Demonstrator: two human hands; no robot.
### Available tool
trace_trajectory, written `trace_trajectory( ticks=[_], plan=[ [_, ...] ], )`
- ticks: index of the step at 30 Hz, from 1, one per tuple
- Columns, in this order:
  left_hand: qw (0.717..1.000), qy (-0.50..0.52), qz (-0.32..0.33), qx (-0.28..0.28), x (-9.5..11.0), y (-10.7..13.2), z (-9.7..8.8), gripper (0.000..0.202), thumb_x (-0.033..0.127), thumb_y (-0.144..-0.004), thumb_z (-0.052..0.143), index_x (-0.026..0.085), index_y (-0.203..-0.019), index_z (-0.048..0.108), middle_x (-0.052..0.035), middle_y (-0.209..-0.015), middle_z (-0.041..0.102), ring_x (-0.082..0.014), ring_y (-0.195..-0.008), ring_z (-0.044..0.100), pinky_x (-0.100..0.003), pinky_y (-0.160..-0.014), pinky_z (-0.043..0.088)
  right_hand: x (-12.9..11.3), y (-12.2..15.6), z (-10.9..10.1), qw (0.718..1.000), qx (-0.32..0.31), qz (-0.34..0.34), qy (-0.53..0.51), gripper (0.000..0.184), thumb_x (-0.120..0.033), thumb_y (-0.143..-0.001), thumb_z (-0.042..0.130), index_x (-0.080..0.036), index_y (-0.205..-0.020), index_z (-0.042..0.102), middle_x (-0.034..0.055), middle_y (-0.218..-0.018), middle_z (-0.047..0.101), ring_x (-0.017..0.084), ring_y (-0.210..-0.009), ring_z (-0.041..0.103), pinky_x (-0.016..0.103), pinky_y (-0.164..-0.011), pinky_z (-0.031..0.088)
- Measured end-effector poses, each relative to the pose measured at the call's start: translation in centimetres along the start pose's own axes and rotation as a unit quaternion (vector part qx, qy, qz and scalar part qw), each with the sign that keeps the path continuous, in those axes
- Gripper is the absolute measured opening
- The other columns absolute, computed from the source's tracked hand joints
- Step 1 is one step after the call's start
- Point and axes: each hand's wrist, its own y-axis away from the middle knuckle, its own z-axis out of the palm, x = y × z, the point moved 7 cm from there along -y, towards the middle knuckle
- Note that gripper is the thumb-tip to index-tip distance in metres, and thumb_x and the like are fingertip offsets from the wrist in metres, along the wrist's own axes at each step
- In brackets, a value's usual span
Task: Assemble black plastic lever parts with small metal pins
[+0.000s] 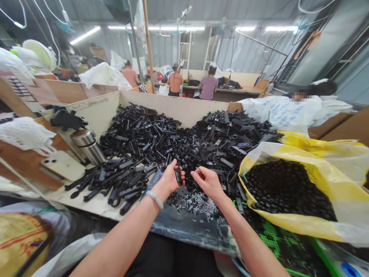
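Long tube lights (86, 34) hung under a grey metal roof (161, 9), and corrugated walls (245, 54) stood behind wooden desks (242, 79) where people (208, 87) sat.

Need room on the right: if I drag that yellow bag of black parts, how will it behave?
Yellow bag looks thin and floppy, so it would likely sag. Heaped with small black parts, probably heavy; the open mouth may spill.

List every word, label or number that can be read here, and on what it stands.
Nothing can be read clearly.
Blue print on the white sack: too blurred.
Red print on the lower-left bag: too blurred.
Black part in the left hand: no marking visible.
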Motion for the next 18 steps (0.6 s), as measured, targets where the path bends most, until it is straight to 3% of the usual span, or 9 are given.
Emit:
trace_trajectory(
  ticks=[5, 12, 14, 18],
  plan=[
    [0.999, 0.007, -0.025, -0.046, -0.7, 0.5, -1.0, 0.035, 0.047, -0.097, 0.057, 0.016, -0.112, 0.063, -0.0033, -0.096, 0.067, -0.0139, -0.072, 0.063, -0.031, -0.063, 0.055, 0.1, 1.9, -0.7, 0.999, 0.020, 0.032, -0.017, 0.044, -0.051, -0.097, 0.049, -0.021, -0.064, 0.052, -0.0050, -0.055, 0.047, 0.011, -0.051, 0.042, 0.023, -0.051, 0.035],
    [0.994, 0.050, -0.019, -0.098, -1.9, 1.9, -0.5, 0.049, 0.059, -0.098, 0.040, 0.017, -0.086, 0.062, -0.0004, -0.070, 0.061, -0.0146, -0.058, 0.056, -0.030, -0.056, 0.046, -1.2, 2.8, -1.9, 0.999, 0.001, 0.026, -0.036, 0.038, -0.053, -0.092, 0.058, -0.021, -0.073, 0.067, -0.0003, -0.062, 0.064, 0.014, -0.052, 0.055, 0.024, -0.051, 0.042],
    [0.992, 0.075, -0.003, -0.106, -2.3, 2.6, -0.4, 0.050, 0.054, -0.099, 0.033, 0.018, -0.076, 0.059, -0.0033, -0.063, 0.060, -0.0165, -0.055, 0.056, -0.031, -0.055, 0.042, -1.6, 3.3, -1.3, 0.999, -0.016, 0.020, -0.044, 0.038, -0.055, -0.090, 0.060, -0.022, -0.073, 0.069, 0.0009, -0.065, 0.069, 0.016, -0.054, 0.060, 0.024, -0.051, 0.046],
    [0.987, 0.099, -0.009, -0.126, -4.2, 4.5, -0.1, 0.044, 0.051, -0.096, 0.036, 0.020, -0.072, 0.057, -0.0050, -0.061, 0.063, -0.0181, -0.054, 0.056, -0.033, -0.059, 0.041, -2.7, 5.4, -0.4, 0.998, -0.028, 0.016, -0.046, 0.036, -0.057, -0.087, 0.063, -0.025, -0.075, 0.072, 0.0022, -0.069, 0.073, 0.017, -0.053, 0.064, 0.024, -0.048, 0.050]
  ],
)
